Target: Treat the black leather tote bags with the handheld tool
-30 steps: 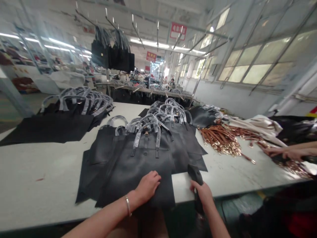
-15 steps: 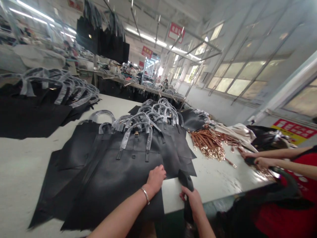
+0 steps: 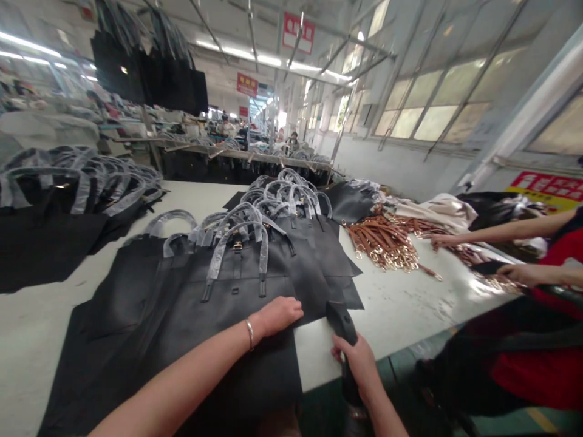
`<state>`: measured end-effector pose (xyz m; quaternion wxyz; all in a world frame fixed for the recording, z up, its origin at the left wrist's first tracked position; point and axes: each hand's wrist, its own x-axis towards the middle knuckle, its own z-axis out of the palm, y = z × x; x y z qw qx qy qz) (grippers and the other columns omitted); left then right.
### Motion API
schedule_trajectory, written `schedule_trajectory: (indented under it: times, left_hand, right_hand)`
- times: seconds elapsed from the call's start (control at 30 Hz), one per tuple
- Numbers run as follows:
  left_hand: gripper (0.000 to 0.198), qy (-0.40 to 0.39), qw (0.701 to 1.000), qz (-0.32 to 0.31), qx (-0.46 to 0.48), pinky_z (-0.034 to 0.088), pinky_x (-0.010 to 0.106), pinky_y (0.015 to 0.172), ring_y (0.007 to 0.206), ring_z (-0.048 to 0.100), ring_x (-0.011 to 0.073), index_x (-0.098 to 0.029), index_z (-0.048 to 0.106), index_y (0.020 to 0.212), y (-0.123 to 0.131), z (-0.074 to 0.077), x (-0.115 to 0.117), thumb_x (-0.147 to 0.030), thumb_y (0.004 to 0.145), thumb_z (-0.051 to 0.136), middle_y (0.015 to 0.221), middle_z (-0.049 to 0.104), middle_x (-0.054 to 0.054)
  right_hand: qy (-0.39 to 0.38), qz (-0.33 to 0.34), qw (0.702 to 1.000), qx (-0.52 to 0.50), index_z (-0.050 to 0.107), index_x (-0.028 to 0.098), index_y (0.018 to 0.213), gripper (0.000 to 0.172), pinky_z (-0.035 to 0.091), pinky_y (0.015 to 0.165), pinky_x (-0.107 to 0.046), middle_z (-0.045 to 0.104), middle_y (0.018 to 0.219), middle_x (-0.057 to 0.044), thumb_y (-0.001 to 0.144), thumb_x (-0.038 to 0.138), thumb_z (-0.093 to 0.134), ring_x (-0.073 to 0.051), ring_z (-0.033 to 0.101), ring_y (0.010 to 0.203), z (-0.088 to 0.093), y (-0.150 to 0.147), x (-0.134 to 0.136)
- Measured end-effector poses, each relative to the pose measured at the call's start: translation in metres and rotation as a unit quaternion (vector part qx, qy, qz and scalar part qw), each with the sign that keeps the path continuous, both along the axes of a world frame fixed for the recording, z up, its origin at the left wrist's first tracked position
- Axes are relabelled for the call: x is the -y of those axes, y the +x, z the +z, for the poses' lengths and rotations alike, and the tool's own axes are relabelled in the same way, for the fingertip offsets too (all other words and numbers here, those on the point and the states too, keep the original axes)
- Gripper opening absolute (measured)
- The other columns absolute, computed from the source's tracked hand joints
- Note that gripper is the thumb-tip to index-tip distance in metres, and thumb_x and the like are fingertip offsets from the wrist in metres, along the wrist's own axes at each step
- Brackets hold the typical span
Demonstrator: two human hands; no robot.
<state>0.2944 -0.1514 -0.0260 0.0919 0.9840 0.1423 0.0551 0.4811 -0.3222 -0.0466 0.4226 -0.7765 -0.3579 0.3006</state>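
My left hand [image 3: 277, 317] lies flat on a stack of black leather tote bags [image 3: 182, 309], holding nothing, near the stack's lower right edge. The top bag's handles [image 3: 237, 243] are wrapped in clear plastic. My right hand [image 3: 357, 364] grips a black handheld tool [image 3: 341, 321] upright beside the stack, over the table's front edge. I cannot tell what kind of tool it is, and my fingers hide part of its body.
The stack rests on a white work table [image 3: 405, 315]. A second stack of black bags [image 3: 45, 243] lies to the left. Tan straps with gold rings [image 3: 380, 243] are heaped to the right, where a co-worker's hands [image 3: 523, 273] reach in. Other workbenches stand behind.
My view has swung, shifting the table and bags left in the frame. My hands stay on the stack and tool. The co-worker's hands, close together earlier, are now spread apart.
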Motion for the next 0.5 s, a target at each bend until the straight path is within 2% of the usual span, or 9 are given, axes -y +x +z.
schedule_trajectory:
  times: [0.13, 0.23, 0.33, 0.5]
  left_hand:
    - [0.015, 0.031, 0.992, -0.115, -0.046, 0.044, 0.028, 0.060, 0.072, 0.055, 0.0185, -0.018, 0.062, 0.077, 0.011, 0.008, -0.004, -0.010, 0.084, 0.052, 0.079, 0.062, 0.008]
    - [0.018, 0.122, 0.968, -0.213, -0.057, 0.041, 0.030, 0.051, 0.062, 0.053, 0.0192, -0.015, 0.064, 0.077, 0.017, 0.007, -0.005, -0.008, 0.083, 0.048, 0.074, 0.061, 0.010]
    - [0.019, 0.222, 0.930, -0.290, -0.034, 0.041, 0.031, 0.049, 0.060, 0.053, 0.0190, -0.013, 0.064, 0.079, 0.019, -0.006, -0.012, -0.008, 0.083, 0.046, 0.071, 0.060, 0.010]
    - [0.018, 0.266, 0.910, -0.317, -0.015, 0.046, 0.029, 0.055, 0.062, 0.054, 0.0176, -0.009, 0.061, 0.097, 0.021, -0.029, -0.026, -0.013, 0.083, 0.049, 0.076, 0.061, 0.009]
  right_hand:
    - [-0.005, -0.019, 1.000, -0.009, 0.057, 0.019, 0.067, 0.020, 0.044, 0.055, -0.027, 0.066, 0.055, -0.001, 0.071, 0.039, 0.056, -0.020, 0.061, 0.054, -0.001, 0.000, 0.000]
    - [-0.003, -0.040, 0.999, -0.004, 0.059, 0.020, 0.071, 0.016, 0.045, 0.055, -0.026, 0.067, 0.056, -0.001, 0.070, 0.035, 0.058, -0.020, 0.062, 0.055, 0.002, -0.002, 0.001]
    - [0.000, -0.067, 0.998, 0.006, 0.060, 0.019, 0.073, 0.011, 0.046, 0.055, -0.025, 0.067, 0.056, 0.000, 0.068, 0.029, 0.061, -0.020, 0.063, 0.055, 0.003, -0.005, -0.001]
    - [-0.004, -0.096, 0.995, 0.010, 0.059, 0.018, 0.075, 0.010, 0.045, 0.053, -0.023, 0.067, 0.055, 0.001, 0.065, 0.020, 0.060, -0.018, 0.063, 0.053, 0.002, -0.007, -0.004]
